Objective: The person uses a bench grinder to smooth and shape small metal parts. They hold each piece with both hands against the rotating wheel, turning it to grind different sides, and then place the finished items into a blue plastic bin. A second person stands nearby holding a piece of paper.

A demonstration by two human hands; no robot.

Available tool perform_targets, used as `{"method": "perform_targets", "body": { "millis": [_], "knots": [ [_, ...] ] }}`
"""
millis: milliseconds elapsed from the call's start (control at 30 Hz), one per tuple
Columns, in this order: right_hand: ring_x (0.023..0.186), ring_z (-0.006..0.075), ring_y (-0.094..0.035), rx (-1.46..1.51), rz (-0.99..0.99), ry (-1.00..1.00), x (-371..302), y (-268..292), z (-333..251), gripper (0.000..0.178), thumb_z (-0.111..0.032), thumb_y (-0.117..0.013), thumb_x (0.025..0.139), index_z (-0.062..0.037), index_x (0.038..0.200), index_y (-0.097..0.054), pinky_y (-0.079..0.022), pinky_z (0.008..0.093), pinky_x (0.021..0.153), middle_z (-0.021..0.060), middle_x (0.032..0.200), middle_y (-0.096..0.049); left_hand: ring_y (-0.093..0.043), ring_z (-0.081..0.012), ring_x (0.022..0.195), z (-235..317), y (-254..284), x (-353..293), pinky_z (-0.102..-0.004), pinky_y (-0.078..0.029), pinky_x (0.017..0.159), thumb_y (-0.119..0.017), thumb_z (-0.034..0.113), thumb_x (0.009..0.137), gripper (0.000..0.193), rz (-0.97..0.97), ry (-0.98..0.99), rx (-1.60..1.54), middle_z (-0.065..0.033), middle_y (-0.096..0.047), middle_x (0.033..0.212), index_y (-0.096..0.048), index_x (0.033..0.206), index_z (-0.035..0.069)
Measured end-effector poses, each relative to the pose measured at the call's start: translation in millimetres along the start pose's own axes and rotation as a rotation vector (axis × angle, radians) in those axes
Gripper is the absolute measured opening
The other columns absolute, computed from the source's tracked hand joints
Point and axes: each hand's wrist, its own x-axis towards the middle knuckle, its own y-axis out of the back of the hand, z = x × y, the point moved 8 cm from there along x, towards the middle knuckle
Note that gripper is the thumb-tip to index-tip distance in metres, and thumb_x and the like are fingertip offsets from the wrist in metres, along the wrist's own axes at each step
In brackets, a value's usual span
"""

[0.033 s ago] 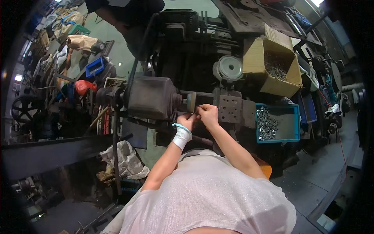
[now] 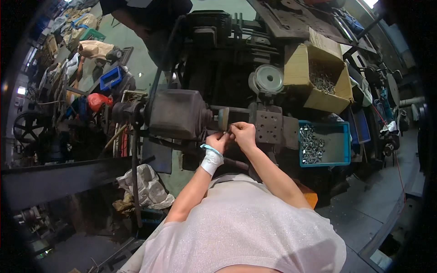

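My left hand (image 2: 217, 142), with a white wrap and a pale blue band at the wrist, is closed in a pinch just below a yellowish wheel (image 2: 223, 119) on the machine's spindle. Beside it on the right, my right hand (image 2: 244, 135) is closed too, its fingertips meeting those of the left. Whatever sits between the fingertips is too small and covered to name. The wheel projects from a dark motor housing (image 2: 177, 113). Right of my hands is a metal block with drilled holes (image 2: 268, 127).
A blue tray (image 2: 348, 145) of small shiny metal parts stands at the right. Behind it is an open cardboard box (image 2: 298, 68) with more metal parts. A round pale dial-like disc (image 2: 268, 78) sits above the block. Another person (image 2: 150, 27) stands at the far side.
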Motion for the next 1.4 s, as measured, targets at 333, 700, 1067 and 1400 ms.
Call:
{"method": "perform_targets", "body": {
  "millis": [333,700,1067,1400],
  "knots": [
    [0.049,0.0055,-0.047,0.261,-0.216,0.031,-23,0,-9,0.014,-0.006,-0.057,0.077,0.0027,0.086,-0.062,-0.036,0.0180,0.044,0.0024,0.061,-0.057,-0.047,-0.0082,0.046,-21,-9,-18,-0.0205,-0.035,0.037,-0.055,0.032,0.082,0.027,-0.376,0.320,-0.392,-0.0010,-0.053,0.065,-0.057,0.086,0.005],
    [0.050,0.0109,-0.055,0.139,-0.037,-0.093,-3,0,17,0.016,-0.006,-0.058,0.075,0.0072,0.083,-0.060,-0.042,0.0218,0.040,0.0087,0.065,-0.060,-0.046,-0.0067,0.047,-25,-1,6,-0.0201,-0.033,0.041,-0.061,0.020,0.077,0.017,-0.123,0.111,-0.086,0.0008,-0.056,0.065,-0.061,0.080,0.004],
    [0.050,0.0096,-0.056,0.128,0.041,-0.048,6,-6,20,0.011,-0.003,-0.056,0.076,0.0045,0.082,-0.061,-0.043,0.0195,0.042,0.0064,0.065,-0.060,-0.050,-0.0080,0.051,-34,1,23,-0.0207,-0.034,0.042,-0.063,0.014,0.074,0.017,0.000,0.037,-0.170,-0.0035,-0.060,0.070,-0.061,0.082,-0.001],
    [0.053,0.0083,-0.052,0.606,-0.198,-0.165,-21,-4,-8,0.010,-0.005,-0.056,0.078,0.0025,0.081,-0.061,-0.041,0.0195,0.046,0.0050,0.065,-0.058,-0.045,-0.0056,0.046,3,0,-18,-0.0178,-0.033,0.038,-0.057,0.017,0.080,0.015,-0.166,0.076,-0.303,-0.0010,-0.055,0.064,-0.060,0.081,0.002]
  ]
}}
